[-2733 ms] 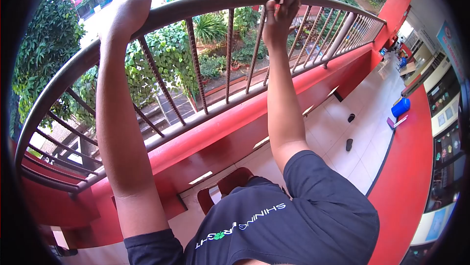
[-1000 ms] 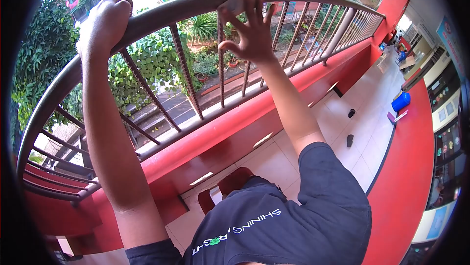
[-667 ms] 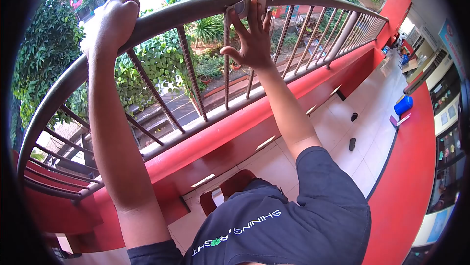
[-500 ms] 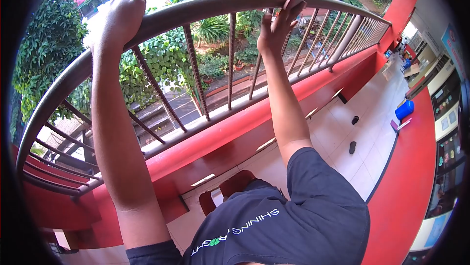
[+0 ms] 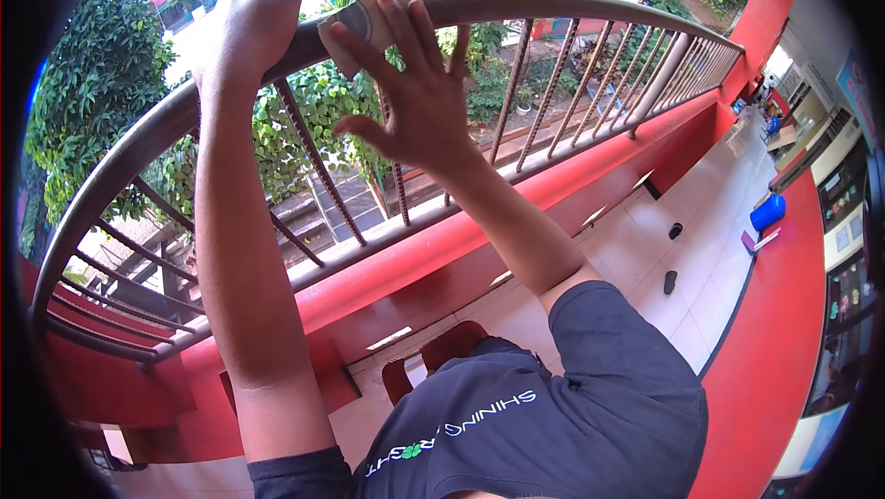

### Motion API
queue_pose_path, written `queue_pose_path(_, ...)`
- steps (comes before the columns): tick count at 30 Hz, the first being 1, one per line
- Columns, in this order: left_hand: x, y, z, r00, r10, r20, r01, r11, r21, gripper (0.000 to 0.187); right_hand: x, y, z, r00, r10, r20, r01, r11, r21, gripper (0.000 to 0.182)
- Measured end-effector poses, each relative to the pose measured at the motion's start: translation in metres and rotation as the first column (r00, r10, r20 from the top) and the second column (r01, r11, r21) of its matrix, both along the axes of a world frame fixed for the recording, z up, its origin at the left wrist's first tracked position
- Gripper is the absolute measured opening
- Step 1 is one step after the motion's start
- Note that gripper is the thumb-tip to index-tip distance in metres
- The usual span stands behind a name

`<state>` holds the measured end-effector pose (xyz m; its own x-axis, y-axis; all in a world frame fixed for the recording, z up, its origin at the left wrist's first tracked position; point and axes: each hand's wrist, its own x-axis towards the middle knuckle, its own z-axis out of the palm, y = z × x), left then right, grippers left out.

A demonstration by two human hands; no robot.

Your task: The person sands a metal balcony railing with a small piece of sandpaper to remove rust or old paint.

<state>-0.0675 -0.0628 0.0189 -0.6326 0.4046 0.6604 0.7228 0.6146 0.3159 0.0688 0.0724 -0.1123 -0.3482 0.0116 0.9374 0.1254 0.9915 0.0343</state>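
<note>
A thick grey-brown metal handrail [image 5: 544, 3] curves over vertical twisted bars above a red wall. My left hand [image 5: 253, 29] is closed at the top of the rail on the left; a small brown edge shows beyond its fingers, too little to identify. My right hand [image 5: 410, 84] lies over the rail nearer the middle, fingers spread and thumb apart. Under its fingertips a flat, worn sandpaper piece [image 5: 355, 32], pale with a grey round mark, rests against the rail. Its underside is hidden.
Below the railing stands a red ledge [image 5: 369, 278]. Behind me are a red chair [image 5: 452, 342], dark slippers [image 5: 670, 281] on the tiled floor and a blue bin [image 5: 767, 212]. Plants [image 5: 97, 84] grow beyond the bars.
My right hand has moved left along the rail, towards my left hand, with the flat piece under its fingers. The view has shifted slightly, and my left hand remains closed at the rail.
</note>
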Motion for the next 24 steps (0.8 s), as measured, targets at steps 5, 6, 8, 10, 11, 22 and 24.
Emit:
queue_pose_path(5,0.011,-0.006,-0.002,0.999,0.028,0.016,-0.028,0.999,0.029,0.033,0.015,0.071,0.015,0.881,-0.079,-0.466,-0.136,0.902,-0.411,0.070)
queue_pose_path(6,0.010,-0.005,-0.002,0.999,0.033,0.021,-0.033,0.999,0.011,0.032,0.007,0.066,0.004,0.925,-0.217,-0.312,0.059,0.893,-0.446,0.071)
queue_pose_path(8,0.000,0.001,-0.002,0.998,0.048,-0.030,-0.047,0.999,0.018,0.031,0.005,0.021,-0.012,0.988,-0.111,-0.111,0.103,0.992,-0.079,0.080)
queue_pose_path(10,0.006,-0.001,0.000,0.999,0.048,-0.013,-0.048,0.999,0.022,0.031,0.010,0.008,-0.016,0.992,-0.108,0.062,0.104,0.992,0.066,0.084)
queue_pose_path(11,0.008,-0.002,0.000,0.999,0.047,0.010,-0.048,0.998,0.028,0.031,0.009,0.028,-0.014,0.992,-0.105,0.066,0.101,0.993,0.066,0.084)
queue_pose_path(22,0.002,0.000,-0.006,1.000,0.000,-0.008,0.001,0.994,0.108,0.032,0.009,0.070,0.007,0.954,-0.212,-0.210,0.184,0.972,-0.146,0.078)
queue_pose_path(24,-0.001,0.002,-0.005,0.999,-0.039,0.031,0.035,0.992,0.120,0.031,0.013,0.091,0.020,0.950,-0.148,-0.274,0.091,0.973,-0.210,0.076)
